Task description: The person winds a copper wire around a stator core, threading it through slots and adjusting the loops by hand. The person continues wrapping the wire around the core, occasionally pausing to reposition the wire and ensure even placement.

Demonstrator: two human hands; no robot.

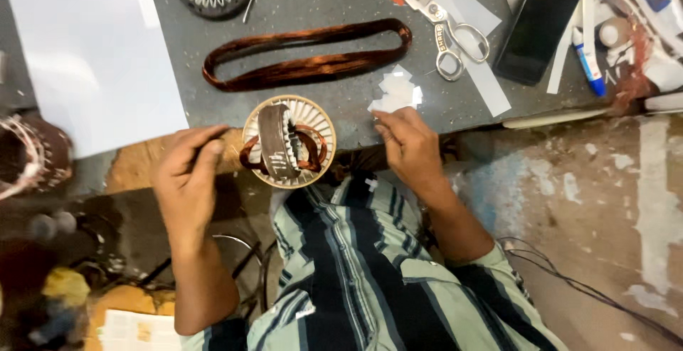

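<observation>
Copper-wound stator [288, 141] sits between our hands: left hand [186, 180] pinched empty, right hand [409, 145] fingering white paper slips [395, 93].

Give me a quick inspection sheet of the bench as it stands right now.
Surface: grey table, scuffed, with a white sheet at its left.
Job's things: round stator core at the table edge, copper winding through it; loose copper wire coil behind.
Clutter: scissors, black phone, white paper bits, tube.
Hands: left hand beside the core, fingertips pinched; right hand touching the paper bits.
Cables: dark wires on the floor.
Surroundings: stained concrete floor.
</observation>
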